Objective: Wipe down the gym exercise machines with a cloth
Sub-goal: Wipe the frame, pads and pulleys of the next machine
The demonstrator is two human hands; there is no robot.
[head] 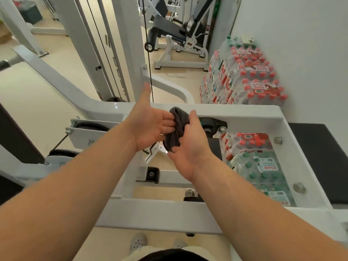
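Note:
A dark grey cloth (177,127) is bunched up between my two hands, above the white steel frame (244,112) of a gym machine. My right hand (190,147) grips the cloth, with fingers and thumb curled round it. My left hand (150,123) is flat, palm facing right and thumb pointing up; its straight fingers touch the cloth's left side. Most of the cloth is hidden behind my right hand.
A black cable (148,59) runs down just beyond my left thumb. Shrink-wrapped packs of water bottles (244,76) are stacked by the white wall at right, with more (259,166) under the frame. A black padded bench machine (169,29) stands at the back. A black pad (320,157) lies right.

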